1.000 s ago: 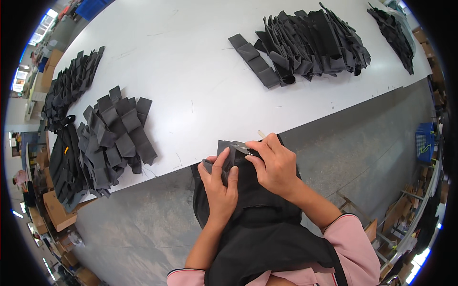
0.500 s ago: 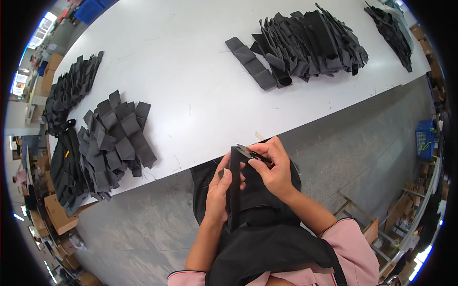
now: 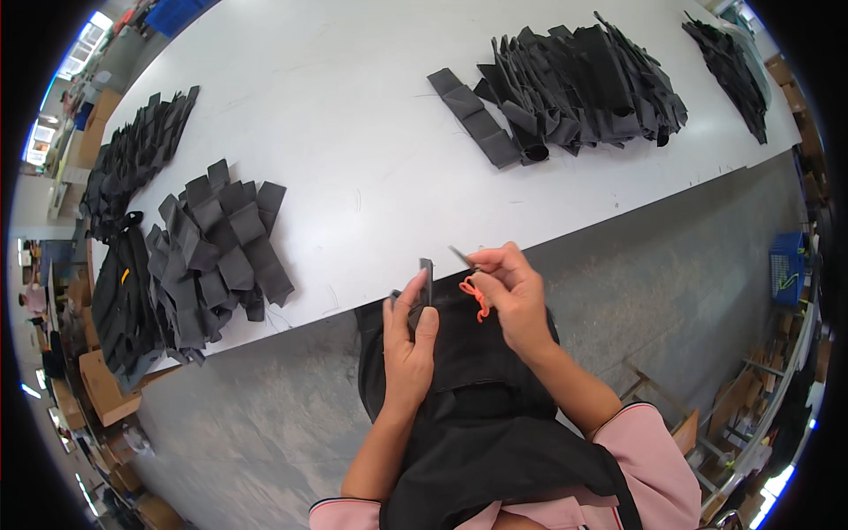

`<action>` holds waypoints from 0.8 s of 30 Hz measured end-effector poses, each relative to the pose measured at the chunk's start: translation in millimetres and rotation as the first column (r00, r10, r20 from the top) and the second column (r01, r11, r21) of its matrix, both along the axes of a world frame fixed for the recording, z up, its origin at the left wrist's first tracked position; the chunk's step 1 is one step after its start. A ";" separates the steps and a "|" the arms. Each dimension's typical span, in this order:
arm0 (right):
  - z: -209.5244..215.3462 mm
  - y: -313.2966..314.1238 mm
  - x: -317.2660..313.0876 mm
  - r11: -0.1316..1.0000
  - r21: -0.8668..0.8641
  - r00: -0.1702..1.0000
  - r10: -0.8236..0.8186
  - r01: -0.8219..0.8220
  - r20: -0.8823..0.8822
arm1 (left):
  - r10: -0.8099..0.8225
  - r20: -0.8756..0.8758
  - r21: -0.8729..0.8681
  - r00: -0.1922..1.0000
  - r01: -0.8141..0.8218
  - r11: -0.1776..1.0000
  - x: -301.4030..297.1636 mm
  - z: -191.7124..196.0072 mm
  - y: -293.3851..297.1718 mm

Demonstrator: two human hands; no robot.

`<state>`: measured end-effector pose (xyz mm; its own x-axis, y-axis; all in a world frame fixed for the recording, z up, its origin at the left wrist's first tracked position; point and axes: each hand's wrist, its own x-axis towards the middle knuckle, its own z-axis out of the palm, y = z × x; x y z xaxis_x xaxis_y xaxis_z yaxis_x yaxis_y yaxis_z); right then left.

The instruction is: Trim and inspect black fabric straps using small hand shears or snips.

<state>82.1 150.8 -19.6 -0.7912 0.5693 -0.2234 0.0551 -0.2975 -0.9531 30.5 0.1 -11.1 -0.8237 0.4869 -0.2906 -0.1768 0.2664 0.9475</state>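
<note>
My left hand [image 3: 408,343] pinches a narrow black fabric piece [image 3: 427,281], held upright and edge-on just below the edge of the white table [image 3: 353,132]. My right hand [image 3: 515,297] is closed on a small thread snip with an orange loop [image 3: 473,293], its metal tip pointing up-left toward the fabric. Both hands hover over a black apron on my lap [image 3: 477,389]. Pink sleeves show at the bottom.
A pile of folded black fabric pieces [image 3: 216,256] lies on the table's left. A larger heap [image 3: 579,84] sits at the far right, with another [image 3: 729,57] beyond it and one at the far left [image 3: 132,159]. Grey floor, cardboard boxes and a blue crate [image 3: 784,265] surround the table.
The fabric piece has turned from flat to upright and edge-on in my left hand. My right hand has shifted slightly right, and the snip's orange loop now shows.
</note>
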 end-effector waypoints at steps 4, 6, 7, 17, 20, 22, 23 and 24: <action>12.3 2.7 -8.2 0.986 -0.105 0.990 0.124 -0.130 -0.067 | -0.053 -0.527 -0.173 0.848 -0.047 0.984 0.6 7.6 15.6; -6.6 1.5 -22.8 0.946 -0.258 0.980 0.201 -0.195 -0.004 | -0.139 -0.513 -0.226 0.847 0.023 0.974 6.9 -0.7 14.1; -11.4 2.6 -25.4 0.908 -0.394 0.988 0.152 -0.141 -0.005 | -0.072 -0.335 -0.018 0.940 0.070 0.997 9.8 -1.1 12.0; -23.1 -7.7 -24.0 0.931 -0.349 0.983 0.151 -0.106 0.107 | -0.209 0.656 0.422 0.725 -0.123 0.898 4.2 -4.3 -5.2; -13.6 -7.7 2.1 0.931 0.359 0.991 0.018 -0.065 0.132 | -0.107 0.633 0.316 0.767 -0.130 0.940 -1.2 -1.9 -9.0; -7.7 -1.9 21.5 0.763 0.641 0.996 0.057 -0.084 0.063 | -0.101 0.624 0.298 0.775 -0.116 0.947 -4.4 4.3 -5.2; -4.4 0.5 25.4 0.764 0.640 0.996 0.059 -0.087 0.066 | -0.098 0.611 0.281 0.785 -0.100 0.955 -4.5 6.1 -4.4; -1.0 3.3 27.6 0.643 0.758 0.992 0.113 -0.111 0.050 | -0.098 0.612 0.280 0.785 -0.099 0.955 -4.1 5.9 -3.8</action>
<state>109.7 154.1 -20.7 -0.8604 0.4463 0.2462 0.0372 0.5368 -0.8429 26.3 -3.7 -5.2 -0.5171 0.6273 -0.5823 -0.7447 0.0057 0.6674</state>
